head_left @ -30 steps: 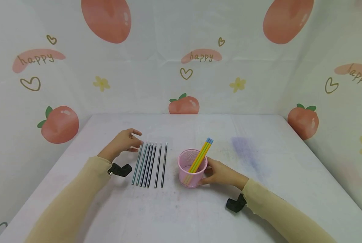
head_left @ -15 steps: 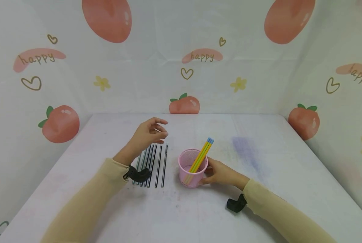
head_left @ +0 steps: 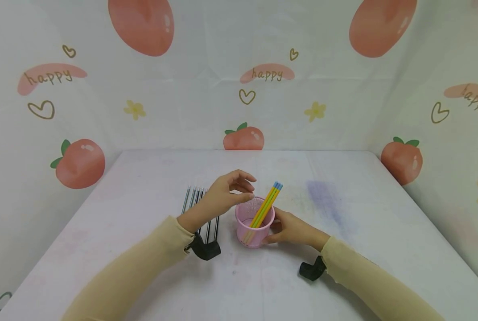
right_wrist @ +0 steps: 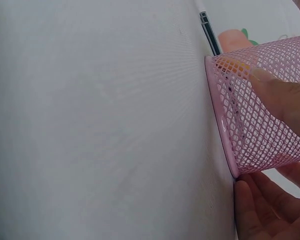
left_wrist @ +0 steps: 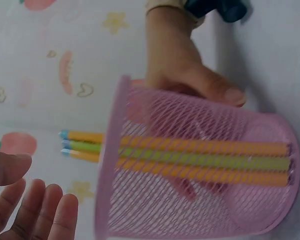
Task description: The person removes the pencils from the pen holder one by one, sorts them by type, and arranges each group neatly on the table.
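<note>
A pink mesh pen cup stands upright on the table, with two yellow pencils and a green one leaning inside it. My right hand holds the cup from its right side, thumb at the near wall; the right wrist view shows the thumb against the mesh. My left hand hovers by the cup's left rim with nothing in it. In the left wrist view its fingers are loosely bent beside the cup's mouth. Left of the cup lie several dark pencils, partly hidden by my left hand and wrist.
The white table bears a purple smudge at the right. A white cloth printed with peaches, hearts and flowers surrounds the back and sides. A black wrist device sits on the left sleeve, another on the right.
My left hand has moved from the far ends of the dark pencils, up and to the right across them, then down to the cup's rim. The right hand and cup stay put.
</note>
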`<state>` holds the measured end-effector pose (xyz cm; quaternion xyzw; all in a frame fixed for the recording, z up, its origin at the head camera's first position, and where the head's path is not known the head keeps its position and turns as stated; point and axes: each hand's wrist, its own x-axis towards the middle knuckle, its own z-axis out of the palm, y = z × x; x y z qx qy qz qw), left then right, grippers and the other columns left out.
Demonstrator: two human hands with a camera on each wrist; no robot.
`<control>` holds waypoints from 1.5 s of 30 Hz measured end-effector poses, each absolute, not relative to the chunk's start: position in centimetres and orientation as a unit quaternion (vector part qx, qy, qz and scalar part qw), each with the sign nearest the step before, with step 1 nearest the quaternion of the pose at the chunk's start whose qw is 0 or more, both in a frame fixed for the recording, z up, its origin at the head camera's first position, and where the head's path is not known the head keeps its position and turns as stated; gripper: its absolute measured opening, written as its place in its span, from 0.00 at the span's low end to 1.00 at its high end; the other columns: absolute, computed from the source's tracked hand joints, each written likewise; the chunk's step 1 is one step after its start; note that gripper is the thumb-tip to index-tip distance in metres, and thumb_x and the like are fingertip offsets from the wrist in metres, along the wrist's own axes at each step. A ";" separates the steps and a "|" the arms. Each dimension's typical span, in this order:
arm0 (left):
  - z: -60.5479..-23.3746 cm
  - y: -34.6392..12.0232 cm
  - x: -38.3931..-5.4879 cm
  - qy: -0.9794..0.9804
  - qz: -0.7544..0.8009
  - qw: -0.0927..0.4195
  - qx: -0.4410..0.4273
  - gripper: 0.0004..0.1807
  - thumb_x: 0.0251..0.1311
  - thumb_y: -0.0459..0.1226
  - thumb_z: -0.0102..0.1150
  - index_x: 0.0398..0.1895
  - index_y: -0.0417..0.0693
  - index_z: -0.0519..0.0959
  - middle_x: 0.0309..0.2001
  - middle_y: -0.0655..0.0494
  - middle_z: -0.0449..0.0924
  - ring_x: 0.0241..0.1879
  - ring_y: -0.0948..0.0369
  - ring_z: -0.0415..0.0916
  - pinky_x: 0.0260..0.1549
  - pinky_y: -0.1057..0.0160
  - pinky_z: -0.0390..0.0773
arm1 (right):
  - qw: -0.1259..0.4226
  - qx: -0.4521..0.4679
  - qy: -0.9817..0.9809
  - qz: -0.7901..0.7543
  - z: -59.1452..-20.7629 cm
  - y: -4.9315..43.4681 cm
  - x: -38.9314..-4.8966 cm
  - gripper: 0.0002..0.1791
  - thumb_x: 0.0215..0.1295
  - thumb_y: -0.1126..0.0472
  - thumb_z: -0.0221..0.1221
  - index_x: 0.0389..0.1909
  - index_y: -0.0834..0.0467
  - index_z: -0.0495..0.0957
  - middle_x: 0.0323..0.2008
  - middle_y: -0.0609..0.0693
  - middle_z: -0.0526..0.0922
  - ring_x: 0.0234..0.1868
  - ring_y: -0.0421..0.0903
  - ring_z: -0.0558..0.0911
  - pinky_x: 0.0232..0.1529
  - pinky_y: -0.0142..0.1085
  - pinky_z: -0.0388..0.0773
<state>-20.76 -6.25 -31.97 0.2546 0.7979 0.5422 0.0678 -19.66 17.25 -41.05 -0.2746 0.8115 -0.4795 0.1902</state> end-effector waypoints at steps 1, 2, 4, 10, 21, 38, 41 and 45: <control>-32.1 -6.0 -20.7 0.798 0.540 0.074 0.257 0.18 0.59 0.31 0.64 0.53 0.44 0.75 0.43 0.47 0.80 0.46 0.55 0.79 0.44 0.62 0.83 | 0.190 -0.276 0.811 -0.480 -41.1 17.3 -19.7 0.48 0.53 0.60 0.72 0.71 0.63 0.56 0.61 0.58 0.74 0.59 0.55 0.78 0.60 0.46 0.75; -32.2 -5.8 -20.6 0.801 0.534 0.080 0.259 0.18 0.59 0.31 0.64 0.53 0.45 0.75 0.44 0.47 0.80 0.46 0.55 0.79 0.44 0.62 0.83 | 0.191 -0.276 0.810 -0.480 -41.1 17.3 -19.7 0.48 0.53 0.60 0.72 0.71 0.63 0.56 0.61 0.58 0.74 0.59 0.55 0.78 0.60 0.46 0.75; -32.5 -5.4 -20.5 0.805 0.524 0.091 0.263 0.18 0.59 0.32 0.64 0.53 0.44 0.75 0.44 0.48 0.80 0.45 0.56 0.79 0.44 0.63 0.83 | 0.191 -0.277 0.811 -0.479 -41.1 17.3 -19.7 0.48 0.53 0.60 0.72 0.71 0.63 0.56 0.61 0.57 0.74 0.58 0.55 0.78 0.60 0.46 0.76; -32.6 -4.6 -20.5 0.826 0.493 0.110 0.251 0.17 0.60 0.34 0.64 0.52 0.47 0.76 0.44 0.52 0.80 0.44 0.58 0.78 0.43 0.65 0.82 | 0.189 -0.280 0.815 -0.470 -41.1 17.4 -19.7 0.48 0.53 0.60 0.72 0.71 0.62 0.56 0.61 0.58 0.74 0.58 0.55 0.78 0.59 0.45 0.76; -32.2 -3.2 -20.8 0.865 0.431 0.137 0.218 0.15 0.60 0.33 0.64 0.49 0.47 0.77 0.42 0.55 0.81 0.42 0.60 0.79 0.44 0.63 0.81 | 0.181 -0.287 0.824 -0.454 -41.0 17.5 -19.6 0.46 0.54 0.61 0.71 0.70 0.64 0.56 0.59 0.60 0.75 0.57 0.55 0.78 0.58 0.44 0.77; -32.1 -1.8 -20.1 0.882 0.369 0.155 0.247 0.08 0.61 0.32 0.63 0.42 0.48 0.79 0.38 0.55 0.82 0.42 0.61 0.78 0.41 0.66 0.81 | 0.176 -0.280 0.826 -0.457 -40.8 17.3 -19.4 0.41 0.54 0.60 0.71 0.64 0.68 0.61 0.58 0.63 0.76 0.58 0.59 0.78 0.60 0.47 0.75; -32.0 -1.8 -20.0 0.883 0.367 0.150 0.251 0.07 0.60 0.32 0.63 0.41 0.48 0.79 0.37 0.55 0.82 0.40 0.61 0.78 0.41 0.66 0.81 | 0.174 -0.281 0.826 -0.456 -40.7 17.3 -19.4 0.41 0.54 0.60 0.71 0.64 0.68 0.61 0.58 0.63 0.76 0.58 0.59 0.78 0.59 0.47 0.76; -32.1 -1.8 -20.0 0.883 0.368 0.147 0.252 0.07 0.60 0.31 0.63 0.40 0.49 0.79 0.36 0.55 0.81 0.39 0.62 0.77 0.39 0.67 0.80 | 0.175 -0.283 0.826 -0.456 -40.7 17.3 -19.4 0.41 0.54 0.59 0.71 0.65 0.67 0.61 0.58 0.63 0.76 0.57 0.59 0.78 0.59 0.46 0.76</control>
